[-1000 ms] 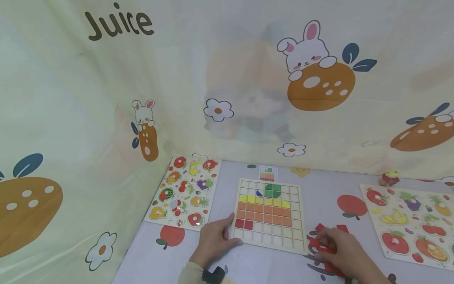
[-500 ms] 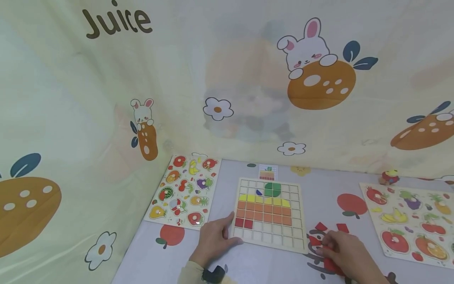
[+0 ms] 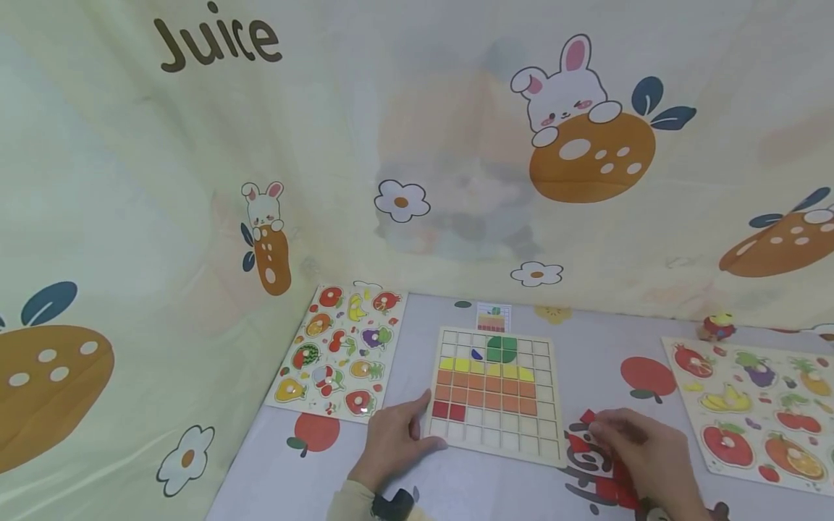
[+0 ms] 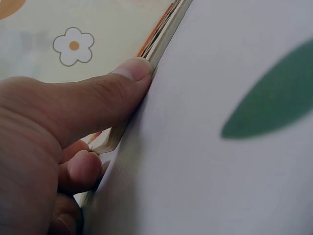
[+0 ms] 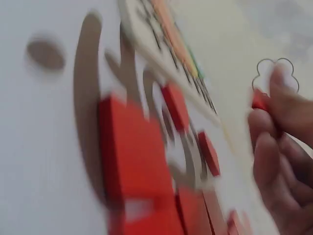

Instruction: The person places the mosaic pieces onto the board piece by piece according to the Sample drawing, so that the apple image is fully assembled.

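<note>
A wooden grid board point(image 3: 495, 434) lies in the middle of the table, with green, yellow and orange rows and two red tiles at the lower left. My left hand point(image 3: 430, 423) holds its near left corner. The thumb point(image 4: 132, 71) presses on the board's edge point(image 4: 161, 39) and the fingers curl under the corner. To the right of the board my right hand point(image 3: 602, 427) hovers over a heap of loose red tiles point(image 3: 596, 477). In the right wrist view its fingertips pinch one small red tile point(image 5: 259, 100), above the blurred heap point(image 5: 132, 156).
One fruit peg puzzle point(image 3: 339, 351) lies to the left of the board and another point(image 3: 756, 401) at the right. A small pattern card point(image 3: 493, 317) sits behind the board, and a little toy point(image 3: 714, 327) at the back right. A printed curtain closes off the back and left.
My right hand has risen off the red heap and shifted a little toward the board. The left hand and the board have not moved.
</note>
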Demonstrator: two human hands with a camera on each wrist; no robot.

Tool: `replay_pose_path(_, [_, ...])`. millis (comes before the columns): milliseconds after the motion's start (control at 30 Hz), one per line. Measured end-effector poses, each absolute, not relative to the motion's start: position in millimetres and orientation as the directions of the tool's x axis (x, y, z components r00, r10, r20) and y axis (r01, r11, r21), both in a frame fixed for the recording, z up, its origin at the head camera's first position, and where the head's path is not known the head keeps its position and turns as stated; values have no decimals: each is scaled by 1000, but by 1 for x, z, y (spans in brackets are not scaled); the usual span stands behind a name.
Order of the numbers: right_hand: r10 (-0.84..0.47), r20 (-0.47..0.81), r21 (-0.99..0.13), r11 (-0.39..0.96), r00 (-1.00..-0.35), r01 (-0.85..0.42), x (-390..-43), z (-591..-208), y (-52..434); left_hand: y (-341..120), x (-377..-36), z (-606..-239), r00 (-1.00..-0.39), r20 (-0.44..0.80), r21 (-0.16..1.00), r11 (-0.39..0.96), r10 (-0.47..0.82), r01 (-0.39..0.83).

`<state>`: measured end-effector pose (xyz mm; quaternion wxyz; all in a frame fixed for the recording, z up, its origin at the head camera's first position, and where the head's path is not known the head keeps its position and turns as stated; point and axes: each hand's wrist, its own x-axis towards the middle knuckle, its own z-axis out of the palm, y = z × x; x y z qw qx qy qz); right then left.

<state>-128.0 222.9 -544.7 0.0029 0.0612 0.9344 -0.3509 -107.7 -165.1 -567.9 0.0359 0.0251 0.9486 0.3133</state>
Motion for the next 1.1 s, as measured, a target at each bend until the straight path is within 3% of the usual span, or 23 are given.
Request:
replay_pose_path(100, [256, -85, -745, 625, -963, 232, -131, -542, 218, -165, -107, -567, -996, -58, 604, 797, 70, 21])
replay_pose_path(200, [302, -121, -796, 540, -946, 274, -136, -537, 214, -165, -106, -567, -996, -59, 607, 794, 68, 18])
replay_pose_path(333, [277, -116, -828, 504, -954, 247, -140, -529, 204, -166, -106, -567, -996, -61, 607, 794, 65, 15])
replay_pose_path(567, [262, 3, -859, 495, -965, 132, -144, -520, 177, -166, -106, -567, -996, -56, 600, 800, 70, 22])
replay_pose_path(800, [156, 8, -888, 456, -988, 65, -150, -528, 149, -167, -107, -566, -996, -56, 600, 800, 72, 24])
replay_pose_path(967, [-7, -57, -908, 416, -998, 49, -148, -536, 123, -167, -107, -565, -996, -45, 597, 801, 79, 36])
replay_pose_path(1100, [-132, -13, -888, 457, -991, -49, -144, -546, 103, -167, -108, -566, -996, -38, 594, 804, 81, 43])
